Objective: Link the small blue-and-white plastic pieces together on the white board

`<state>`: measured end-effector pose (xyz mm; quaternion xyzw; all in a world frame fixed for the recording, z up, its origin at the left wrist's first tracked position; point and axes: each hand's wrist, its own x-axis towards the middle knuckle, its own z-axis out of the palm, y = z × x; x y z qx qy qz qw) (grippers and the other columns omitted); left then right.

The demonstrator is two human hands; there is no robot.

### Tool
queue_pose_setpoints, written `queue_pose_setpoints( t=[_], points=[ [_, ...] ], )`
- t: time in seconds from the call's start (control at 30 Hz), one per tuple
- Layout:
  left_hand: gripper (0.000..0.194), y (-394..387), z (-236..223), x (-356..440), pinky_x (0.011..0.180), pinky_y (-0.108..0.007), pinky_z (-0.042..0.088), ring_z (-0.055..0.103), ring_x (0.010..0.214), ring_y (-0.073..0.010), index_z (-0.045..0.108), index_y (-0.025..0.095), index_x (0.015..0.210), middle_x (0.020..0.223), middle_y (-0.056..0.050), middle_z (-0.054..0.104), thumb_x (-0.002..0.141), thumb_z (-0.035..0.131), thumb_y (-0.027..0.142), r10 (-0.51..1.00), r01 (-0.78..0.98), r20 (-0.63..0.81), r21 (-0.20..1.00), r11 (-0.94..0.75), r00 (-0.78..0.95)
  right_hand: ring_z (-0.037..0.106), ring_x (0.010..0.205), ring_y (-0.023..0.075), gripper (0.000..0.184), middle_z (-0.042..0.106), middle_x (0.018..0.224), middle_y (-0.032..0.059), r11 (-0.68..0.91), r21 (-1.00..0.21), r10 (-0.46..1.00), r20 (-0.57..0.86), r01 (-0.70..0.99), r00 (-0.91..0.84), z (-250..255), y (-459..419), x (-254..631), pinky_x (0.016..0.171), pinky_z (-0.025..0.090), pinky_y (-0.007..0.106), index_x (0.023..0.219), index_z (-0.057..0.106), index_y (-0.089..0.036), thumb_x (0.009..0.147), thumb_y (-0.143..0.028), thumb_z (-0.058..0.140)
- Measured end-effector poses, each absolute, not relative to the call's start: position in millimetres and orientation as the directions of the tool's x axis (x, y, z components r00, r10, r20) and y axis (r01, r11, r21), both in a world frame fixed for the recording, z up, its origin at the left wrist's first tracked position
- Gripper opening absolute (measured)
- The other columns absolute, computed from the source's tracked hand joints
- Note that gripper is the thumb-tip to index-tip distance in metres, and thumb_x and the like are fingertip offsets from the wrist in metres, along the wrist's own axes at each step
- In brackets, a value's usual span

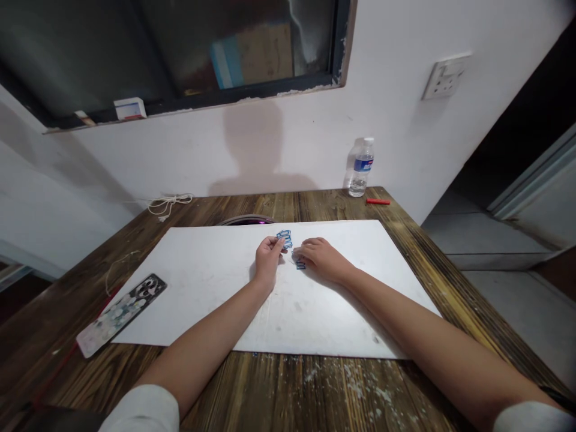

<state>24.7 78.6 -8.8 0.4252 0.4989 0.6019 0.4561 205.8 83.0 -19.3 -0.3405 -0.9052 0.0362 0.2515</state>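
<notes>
Grained wood, dull-sheened, for the worktop [252,390]; a smooth, faintly glossy surface on the board [198,270]; clear, shiny plastic for the bottle [360,168]; matt cloth at the sleeve [144,411]; perhaps plastic, too small to tell, for the blue pieces [284,237].

No legible text, bottle label [363,165] blurred, too small

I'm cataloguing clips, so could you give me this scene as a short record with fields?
Left hand: holds a blue piece between thumb and fingers
Right hand: fingers at a second piece; grip unclear
Surface: white board on a wooden table
Left side: patterned flat object across the board's edge
Far right corner: clear bottle, upright, beside a red stick-like item
Wall: socket, right of the window
</notes>
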Motion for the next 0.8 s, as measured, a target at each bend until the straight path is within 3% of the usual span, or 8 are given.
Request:
queue_pose_setpoints(
  t=[0.23,0.4,0.67,0.8],
  points=[
    [0.042,80.7,-11.2,24.3,0.048,-0.018,0.036,0.058,0.058,-0.0112,0.058,0.018,0.077,0.064,0.002,0.061,0.062,0.080,0.051,0.972,-0.123,0.050,0.989,-0.080,-0.231,0.061,0.092,0.0225,0.020,0.072,0.092,0.0101,0.778,-0.125,0.602,0.425,0.615,-0.675,-12.5,80.4,204.5,0.083,0.037,0.035,0.103,0.072,-0.017,0.095,-0.019,0.053],
    [0.041,80.8,-12.0,23.8,0.047,-0.018,0.037,0.058,0.058,-0.0108,0.058,0.018,0.077,0.065,0.002,0.061,0.064,0.079,0.050,0.973,-0.118,0.060,0.989,-0.088,-0.221,0.059,0.084,0.0216,0.019,0.072,0.085,0.0093,0.777,-0.161,0.601,0.478,0.609,-0.640,-15.5,82.9,205.9,0.079,0.038,0.034,0.097,0.073,-0.016,0.094,-0.017,0.054],
    [0.042,79.5,-9.1,24.6,0.047,-0.018,0.037,0.058,0.058,-0.0110,0.058,0.018,0.077,0.067,0.000,0.063,0.062,0.080,0.050,0.980,-0.130,0.045,0.989,-0.071,-0.195,0.057,0.079,0.0197,0.016,0.064,0.082,0.0085,0.684,-0.443,0.695,0.637,0.579,-0.334,-18.7,89.2,209.6,0.073,0.043,0.032,0.084,0.071,-0.017,0.089,-0.019,0.055],
    [0.040,80.2,-9.9,25.0,0.051,-0.020,0.041,0.059,0.061,-0.0118,0.060,0.018,0.076,0.069,-0.001,0.065,0.062,0.080,0.049,0.985,-0.109,0.061,0.991,-0.079,-0.164,0.057,0.069,0.0164,0.020,0.066,0.075,0.0046,0.589,-0.678,0.799,0.570,0.440,-0.190,-18.4,88.1,208.7,0.066,0.044,0.030,0.081,0.070,-0.019,0.089,-0.030,0.056]
  ],
)
